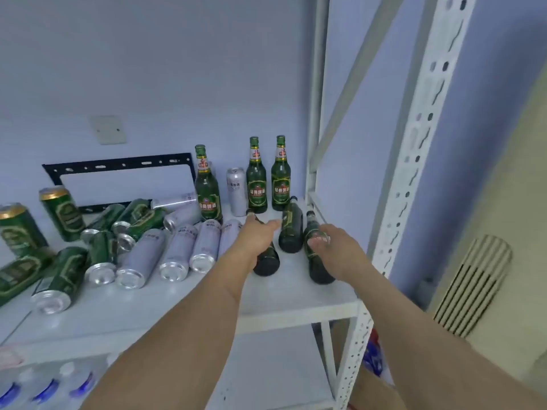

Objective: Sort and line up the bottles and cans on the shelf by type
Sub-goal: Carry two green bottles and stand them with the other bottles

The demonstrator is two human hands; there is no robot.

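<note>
Three green beer bottles [256,176] stand upright at the back right of the white shelf [296,303], with a silver can [237,190] upright between them. Three more green bottles lie on their sides in front. My left hand [257,235] lies over the leftmost lying bottle [267,261], fingers stretched toward the middle one [291,229]. My right hand [331,247] grips the rightmost lying bottle [318,267]. Several silver cans [174,253] and green cans [100,253] lie jumbled to the left; two green cans [60,213] stand upright.
A white perforated upright post [414,161] bounds the shelf on the right, with a diagonal brace behind. A black metal frame [118,165] leans on the wall at the back. Water bottles [47,389] sit on the lower shelf. A vent grille [473,285] is at right.
</note>
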